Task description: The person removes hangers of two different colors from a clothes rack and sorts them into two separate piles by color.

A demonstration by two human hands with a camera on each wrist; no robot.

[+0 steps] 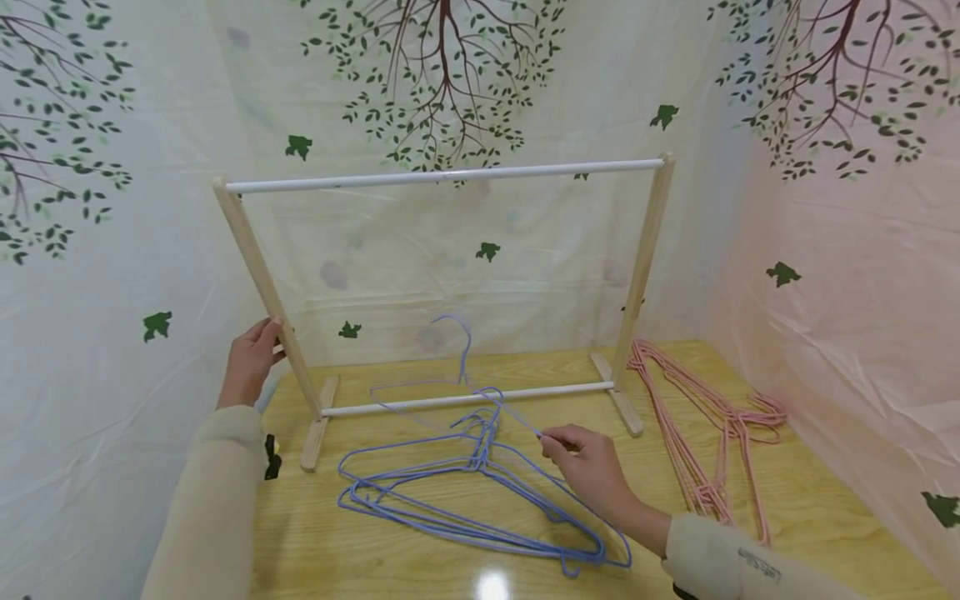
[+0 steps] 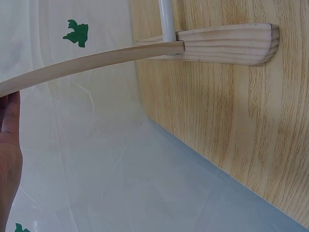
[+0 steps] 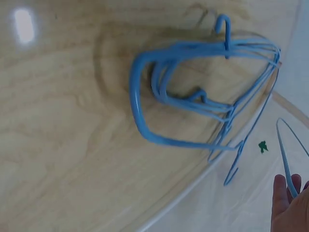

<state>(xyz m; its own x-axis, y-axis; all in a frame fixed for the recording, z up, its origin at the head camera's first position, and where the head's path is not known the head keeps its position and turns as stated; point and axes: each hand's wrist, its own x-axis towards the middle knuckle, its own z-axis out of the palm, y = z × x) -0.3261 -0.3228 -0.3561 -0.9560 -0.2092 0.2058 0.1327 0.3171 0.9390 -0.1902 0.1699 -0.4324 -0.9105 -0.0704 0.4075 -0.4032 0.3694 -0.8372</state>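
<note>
My left hand (image 1: 251, 360) grips the left wooden post (image 1: 255, 260) of a clothes rack partway up, thumb and fingers on either side. In the left wrist view the fingers (image 2: 11, 113) touch the post's edge. My right hand (image 1: 592, 471) pinches one thin blue clothes hanger (image 1: 467, 354) near its right end. This hanger is raised, hook up, close to the rack's lower white bar (image 1: 555, 392). Below it, a pile of blue hangers (image 1: 480, 460) lies on the table, several overlapping; the right wrist view shows their rounded ends close up.
Pink hangers (image 1: 703, 498) lie in a heap at the right. The rack's top white bar (image 1: 450, 176) spans between the posts. Its right foot (image 1: 626, 408) stands near the pink heap. A plastic sheet with leaf prints (image 1: 487, 252) hangs behind the wooden table (image 1: 300, 550).
</note>
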